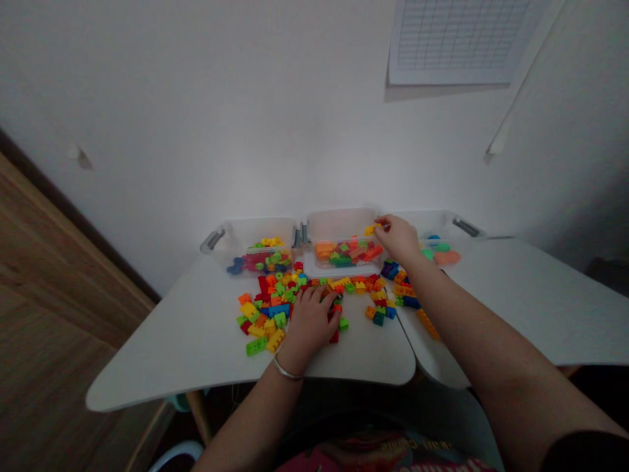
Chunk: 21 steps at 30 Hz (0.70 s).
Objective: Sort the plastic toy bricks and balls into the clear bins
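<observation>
My right hand (pixel 399 238) pinches a yellow toy brick (pixel 372 229) above the right end of the middle clear plastic box (pixel 339 223). In that box lie orange, green and red bricks. My left hand (pixel 314 321), a bracelet on its wrist, rests palm down on the pile of loose coloured bricks (pixel 279 309), its fingers apart and slightly bent. Some bricks under its fingers are hidden. A small cluster of bricks (pixel 380 313) lies to the right of the pile.
A left clear box (pixel 246 231) holds yellow, red and green pieces; a right clear box (pixel 422 219) holds green, blue and orange ones. Further bricks (pixel 403 290) lie across the seam between the two white tables (pixel 196 341). Behind the boxes rises a white wall (pixel 221 131).
</observation>
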{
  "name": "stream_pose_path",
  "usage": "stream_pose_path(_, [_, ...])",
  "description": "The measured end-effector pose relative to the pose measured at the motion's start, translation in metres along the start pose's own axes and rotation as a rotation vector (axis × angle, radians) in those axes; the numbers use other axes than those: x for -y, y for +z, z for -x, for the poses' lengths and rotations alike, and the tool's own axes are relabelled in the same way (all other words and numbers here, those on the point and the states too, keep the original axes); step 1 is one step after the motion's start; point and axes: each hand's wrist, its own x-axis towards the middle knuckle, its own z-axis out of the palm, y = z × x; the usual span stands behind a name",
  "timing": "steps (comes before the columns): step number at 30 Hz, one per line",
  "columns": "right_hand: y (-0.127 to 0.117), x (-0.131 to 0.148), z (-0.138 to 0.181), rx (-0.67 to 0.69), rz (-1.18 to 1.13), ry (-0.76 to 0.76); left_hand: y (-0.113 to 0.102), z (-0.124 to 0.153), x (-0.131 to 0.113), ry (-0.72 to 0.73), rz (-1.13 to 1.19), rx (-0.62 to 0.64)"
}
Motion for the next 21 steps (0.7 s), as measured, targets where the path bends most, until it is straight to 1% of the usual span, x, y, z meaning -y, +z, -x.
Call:
stream_pose_path(2, [0.001,0.000,-0.001,0.027,-0.011,0.024,0.000,0.000,0.000,0.002,0.003,-0.003])
stream_pose_path(4, [0.002,0.000,-0.002,0.034,-0.013,0.010,0.001,0.000,0.001,0.002,0.006,-0.004])
stream_pose_path(8, [0.001,-0.002,-0.001,0.037,-0.026,-0.052,0.001,0.000,0.001,0.005,0.015,-0.009])
stream_pose_path(11, [-0.004,-0.004,0.009,0.028,-0.095,-0.128,0.000,-0.001,0.000,-0.001,0.020,-0.005])
stream_pose_path(14, [-0.012,-0.001,0.033,-0.077,-0.153,-0.234,-0.002,-0.001,-0.001,-0.007,0.016,0.008])
stream_pose_path(16, [-0.014,0.002,0.057,-0.112,-0.180,-0.300,-0.002,-0.001,-0.001,-0.003,0.016,0.006])
stream_pose_path(19, [-0.012,0.007,0.097,-0.084,-0.206,-0.390,-0.001,-0.001,-0.001,0.006,0.014,-0.004])
stream_pose_path(21, [-0.009,0.006,0.122,-0.048,-0.175,-0.402,0.000,-0.001,0.000,0.006,0.010,-0.006])
